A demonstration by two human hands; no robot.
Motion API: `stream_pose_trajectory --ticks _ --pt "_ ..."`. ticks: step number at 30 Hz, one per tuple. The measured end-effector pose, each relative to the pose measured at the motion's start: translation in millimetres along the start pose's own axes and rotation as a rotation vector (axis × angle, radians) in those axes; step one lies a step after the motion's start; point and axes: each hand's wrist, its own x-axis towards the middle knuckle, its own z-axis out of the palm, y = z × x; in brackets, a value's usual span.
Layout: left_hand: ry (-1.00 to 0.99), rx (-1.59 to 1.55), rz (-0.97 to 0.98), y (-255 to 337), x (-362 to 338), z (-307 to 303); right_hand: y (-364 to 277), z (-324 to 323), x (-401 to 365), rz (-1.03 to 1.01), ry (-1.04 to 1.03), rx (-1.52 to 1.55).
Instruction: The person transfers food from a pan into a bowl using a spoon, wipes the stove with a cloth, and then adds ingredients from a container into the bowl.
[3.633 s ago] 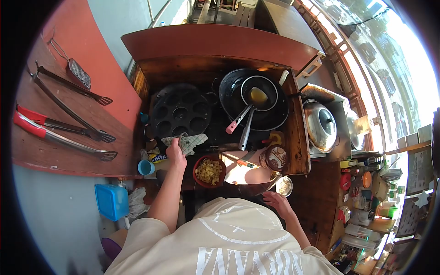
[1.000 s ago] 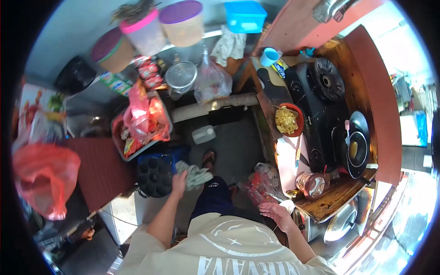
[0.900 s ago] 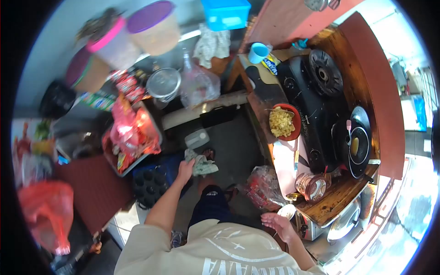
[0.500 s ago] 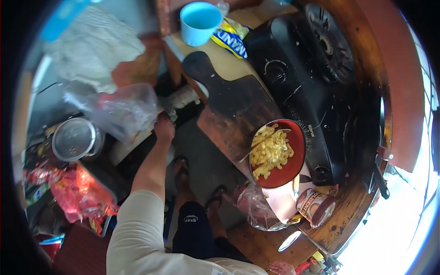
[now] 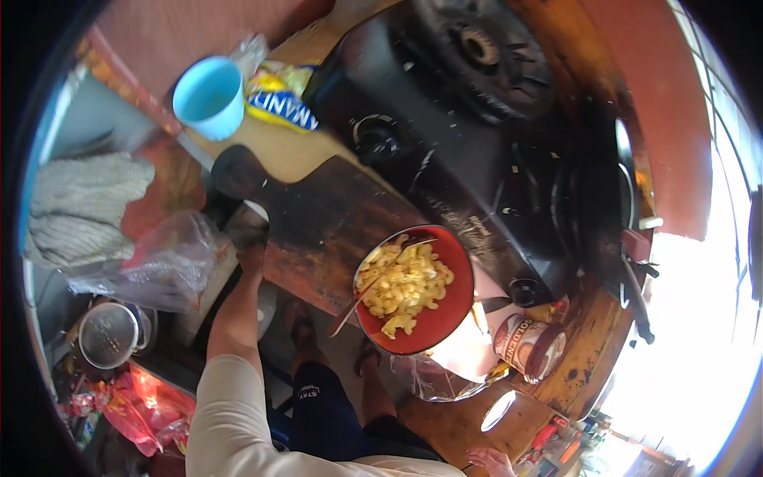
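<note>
My left arm reaches forward, and my left hand (image 5: 251, 238) is dim and partly hidden beside the left edge of the dark wooden cutting board (image 5: 318, 230); its fingers cannot be made out. Left of it hangs a clear plastic bag (image 5: 171, 258). At the bottom, my right hand (image 5: 490, 461) shows only in part, near the wooden surface, with nothing visible in it. A red bowl (image 5: 451, 306) of macaroni (image 5: 405, 286) stands on the board's near end, a fork (image 5: 350, 310) resting in it.
Behind the board are a black gas stove (image 5: 445, 159), a blue cup (image 5: 208, 103) and a yellow-blue packet (image 5: 282, 103). A brown-labelled tub (image 5: 528, 346) lies right of the bowl. At left are a grey cloth (image 5: 83, 207), a lidded container (image 5: 109, 335) and red plastic bags (image 5: 143, 409).
The camera view has shifted, so the board, bowl and cup appear further left. My left hand has moved from beside the plastic bag to the board's left edge.
</note>
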Motion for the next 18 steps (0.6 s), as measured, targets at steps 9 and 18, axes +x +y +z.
stream_pose_trajectory --ticks 9,18 --pt "-0.099 -0.125 0.048 38 -105 -87 17 -10 -45 -0.196 0.024 -0.036" --pt "-0.181 -1.046 -0.052 80 -303 -247 14 -19 -46 -0.363 0.043 -0.232"
